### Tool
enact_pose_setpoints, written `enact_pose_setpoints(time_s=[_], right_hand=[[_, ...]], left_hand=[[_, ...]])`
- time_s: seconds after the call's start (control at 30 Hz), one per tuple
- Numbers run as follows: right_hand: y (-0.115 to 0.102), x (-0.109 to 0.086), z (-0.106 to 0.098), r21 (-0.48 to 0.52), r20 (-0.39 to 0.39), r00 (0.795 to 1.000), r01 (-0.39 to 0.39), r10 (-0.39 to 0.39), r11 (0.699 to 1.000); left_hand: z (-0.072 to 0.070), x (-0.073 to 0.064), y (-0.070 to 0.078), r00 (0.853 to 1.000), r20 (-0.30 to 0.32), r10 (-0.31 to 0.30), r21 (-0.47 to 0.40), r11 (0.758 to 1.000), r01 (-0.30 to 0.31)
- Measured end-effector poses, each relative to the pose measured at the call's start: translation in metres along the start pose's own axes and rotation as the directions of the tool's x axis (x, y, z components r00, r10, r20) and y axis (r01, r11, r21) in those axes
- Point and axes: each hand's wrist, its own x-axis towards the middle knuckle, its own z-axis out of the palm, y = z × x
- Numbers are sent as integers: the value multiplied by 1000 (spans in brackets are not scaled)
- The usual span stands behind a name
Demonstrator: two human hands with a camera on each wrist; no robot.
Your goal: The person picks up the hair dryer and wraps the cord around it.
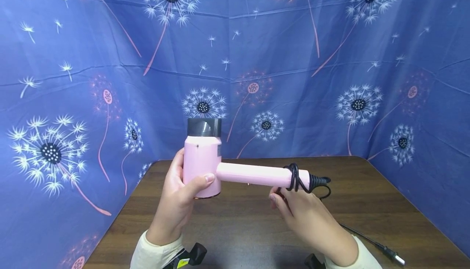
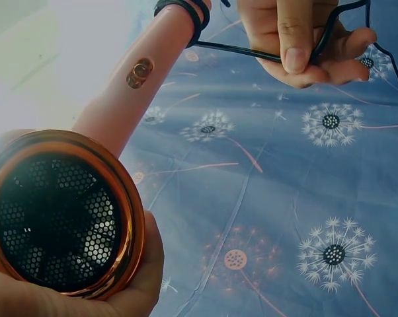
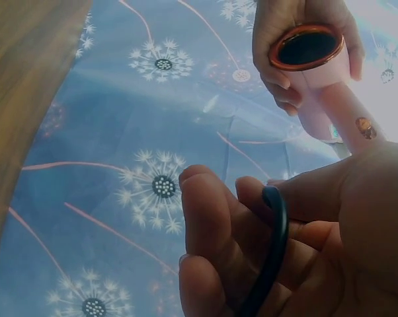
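Here, pink hair dryer [image 1: 238,172], side label [image 1: 219,150] too small to read; black nozzle [image 1: 204,128], copper rim [image 2: 134,221]. Left hand [image 1: 176,199] grips its barrel [image 1: 200,157], handle [image 1: 255,174] extending toward right hand [image 1: 302,212], which pinches black cord [image 3: 276,231].

Head view: worn high, faces forward and down across the table [image 1: 238,224] to the patterned cloth [image 1: 301,110] beyond; widest of the three, left grip [image 1: 174,201] and right grip [image 1: 304,212] both low in frame. Left wrist view: very near, from below, faces the round grille [image 2: 57,224] of the hair dryer [image 1: 202,161], looks up along the handle [image 2: 110,112] to right grip at upper right. Right wrist view: tight on right grip, black cord [image 3: 278,228] in foreground; faces across to left grip and dryer, farther off, upper right. Shared by all three: dryer, both grips, cloth.
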Motion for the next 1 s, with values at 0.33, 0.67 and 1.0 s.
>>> enact_pose_setpoints(time_s=[0.33, 0.67, 1.0], right_hand=[[-6, 0, -2, 38, 56, 998, 11, -13, 999], [-12, 0, -4, 55, 96, 995, 23, -28, 998], [-13, -2, -4, 50, 57, 997, 49, -52, 998]], left_hand=[[-1, -1, 1, 999, -36, 40, -1, 999, -40], [-3, -1, 6, 993, -79, 87, -3, 996, -87], [-3, -2, 7, 991, -89, 100, 5, 995, -100]])
